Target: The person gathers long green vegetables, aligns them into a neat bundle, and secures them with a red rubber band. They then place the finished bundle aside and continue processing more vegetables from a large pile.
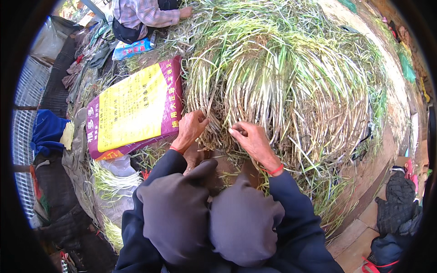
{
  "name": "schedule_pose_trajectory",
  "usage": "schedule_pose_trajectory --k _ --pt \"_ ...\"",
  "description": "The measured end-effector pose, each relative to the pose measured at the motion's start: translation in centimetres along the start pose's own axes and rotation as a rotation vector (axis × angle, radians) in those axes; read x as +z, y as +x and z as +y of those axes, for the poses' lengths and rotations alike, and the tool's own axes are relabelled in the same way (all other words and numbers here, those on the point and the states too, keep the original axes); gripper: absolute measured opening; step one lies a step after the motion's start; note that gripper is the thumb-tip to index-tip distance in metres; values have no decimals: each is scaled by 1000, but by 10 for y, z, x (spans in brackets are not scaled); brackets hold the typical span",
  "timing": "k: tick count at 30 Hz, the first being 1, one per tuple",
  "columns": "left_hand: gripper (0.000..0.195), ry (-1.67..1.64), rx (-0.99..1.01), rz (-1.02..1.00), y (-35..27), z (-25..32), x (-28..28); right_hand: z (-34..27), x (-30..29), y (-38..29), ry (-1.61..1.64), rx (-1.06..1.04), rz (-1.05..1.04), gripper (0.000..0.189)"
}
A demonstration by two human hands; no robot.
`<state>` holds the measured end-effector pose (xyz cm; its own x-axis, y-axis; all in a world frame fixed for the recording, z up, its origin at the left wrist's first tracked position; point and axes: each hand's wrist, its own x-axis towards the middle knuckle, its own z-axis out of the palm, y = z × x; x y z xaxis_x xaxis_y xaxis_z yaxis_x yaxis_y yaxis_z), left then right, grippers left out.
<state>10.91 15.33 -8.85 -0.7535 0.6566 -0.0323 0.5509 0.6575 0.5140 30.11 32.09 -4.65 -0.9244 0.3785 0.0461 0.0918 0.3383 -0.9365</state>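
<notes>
A large heap of long green and white stalks with roots, perhaps garlic shoots or scallions (273, 85), lies before me. My left hand (192, 128) is at the heap's near left edge, thumb and fingers curled by the root ends; whether it grips a stalk is unclear. My right hand (254, 140) is a little to the right, over the near edge of the heap, with thumb and forefinger close together around what may be a thin stalk. Both wrists wear red bands. A purple and yellow printed sack (133, 105) lies just left of the heap.
Cleaned white stalks (116, 182) lie on the left near my leg. Another person in a checked shirt (146, 13) sits at the upper left, a blue packet (133, 48) nearby. Loose trimmings (327, 201) lie at the right; dark cloths (397, 201) are at the far right.
</notes>
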Motion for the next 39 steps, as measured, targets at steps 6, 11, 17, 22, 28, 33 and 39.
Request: schedule_pose_trajectory --k 6,11,17,22,28,33,39 --pt "24 -168 29 -60 -2 9 -14 12 34 73 11 126 28 41" --pt "28 -497 8 -266 -16 30 -39 14 33 100 99 265 89 48" --pt "21 -727 2 -349 -36 61 -42 17 24 114 234 392 44 40" --pt "19 -722 277 -567 -48 80 -42 16 9 103 382 368 60 30" --pt "31 -610 311 -637 -48 84 -60 5 -86 31 118 378 57 32" --pt "25 -680 219 -579 -32 82 -80 -44 -153 -77 -10 346 189 38" --pt "26 -833 175 -553 -11 125 -88 -82 -148 -139 5 194 529 23"
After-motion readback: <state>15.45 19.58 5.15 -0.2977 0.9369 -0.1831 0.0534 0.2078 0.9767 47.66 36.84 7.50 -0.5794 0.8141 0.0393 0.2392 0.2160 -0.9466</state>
